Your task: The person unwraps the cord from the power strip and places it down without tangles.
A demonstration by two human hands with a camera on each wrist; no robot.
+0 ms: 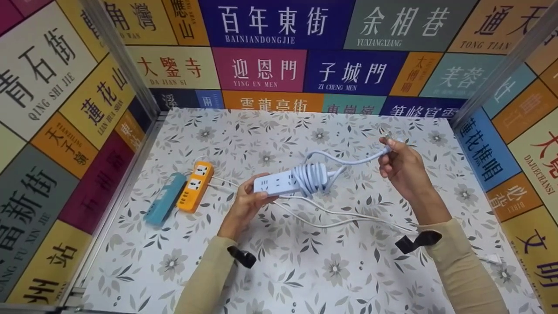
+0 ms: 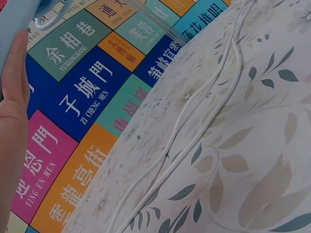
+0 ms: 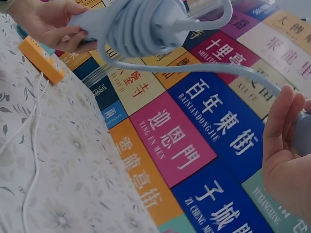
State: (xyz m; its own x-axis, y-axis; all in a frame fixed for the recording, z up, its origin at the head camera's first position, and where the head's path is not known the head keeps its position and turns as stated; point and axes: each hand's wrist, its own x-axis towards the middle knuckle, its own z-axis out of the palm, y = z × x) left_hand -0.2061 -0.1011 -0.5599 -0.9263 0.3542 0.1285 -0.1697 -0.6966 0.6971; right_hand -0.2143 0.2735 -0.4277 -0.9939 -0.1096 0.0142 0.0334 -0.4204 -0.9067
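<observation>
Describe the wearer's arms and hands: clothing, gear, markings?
Long, plain khaki-beige sleeves: left sleeve, right sleeve. A dark strap-like piece sits near each cuff, left strap and right strap; its exact fastening isn't clear. Left hand and right hand are bare, no gloves. No print visible on the sleeves.
</observation>
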